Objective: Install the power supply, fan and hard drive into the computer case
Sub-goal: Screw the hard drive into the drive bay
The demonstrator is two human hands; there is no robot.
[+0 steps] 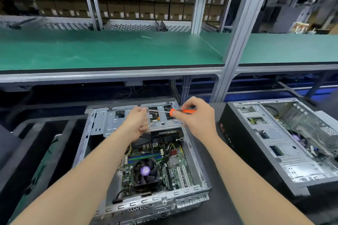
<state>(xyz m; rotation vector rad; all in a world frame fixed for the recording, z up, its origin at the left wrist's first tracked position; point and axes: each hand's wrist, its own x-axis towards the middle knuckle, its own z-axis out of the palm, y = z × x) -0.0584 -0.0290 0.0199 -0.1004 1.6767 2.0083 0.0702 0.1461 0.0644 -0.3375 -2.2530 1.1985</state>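
One screwdriver (182,111) gripped by right hand (198,118); shaft horizontal over drive cage (108,120), tip leftward at curled left hand (137,123); left hold indeterminate.

Bare metal computer case (95,129); matt green shelf mat (109,51).

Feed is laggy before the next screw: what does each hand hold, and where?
Right hand grips the screwdriver by its orange handle. Left hand is curled at the shaft's tip; whether it pinches it cannot be told.
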